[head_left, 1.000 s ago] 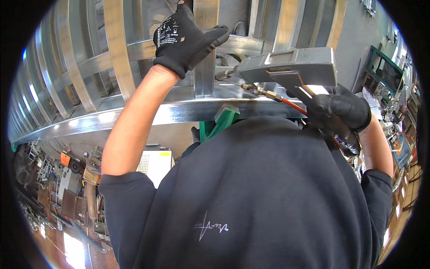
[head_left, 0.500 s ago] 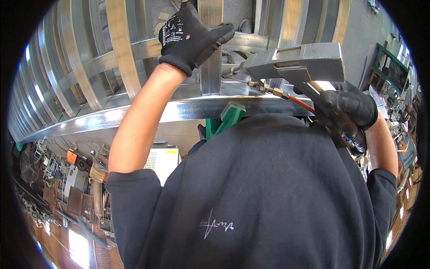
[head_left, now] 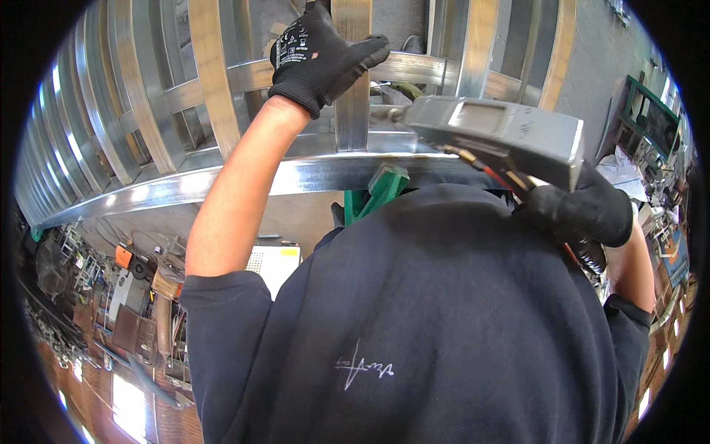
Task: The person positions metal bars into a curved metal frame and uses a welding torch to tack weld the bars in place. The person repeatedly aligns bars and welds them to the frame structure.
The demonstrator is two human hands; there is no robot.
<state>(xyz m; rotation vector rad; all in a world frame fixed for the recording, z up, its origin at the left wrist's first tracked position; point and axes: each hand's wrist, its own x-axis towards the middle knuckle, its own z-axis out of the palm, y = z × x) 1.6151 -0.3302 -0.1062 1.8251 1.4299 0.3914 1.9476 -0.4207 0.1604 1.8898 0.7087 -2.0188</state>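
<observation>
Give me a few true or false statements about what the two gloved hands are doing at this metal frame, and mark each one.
1. The left hand in a black glove grips an upright metal bar of the frame. True.
2. The right hand is bare. False: it wears a black glove too.
3. The right hand holds a grey box-shaped tool with red and orange wires at it. True.
4. A green clamp sits on top of the tool. False: it sits below the horizontal rail.

The single head camera is looking down over the person's dark sweatshirt [head_left: 444, 311] (very near, filling the lower half) and facing the metal frame [head_left: 222, 177] just beyond it.
</observation>
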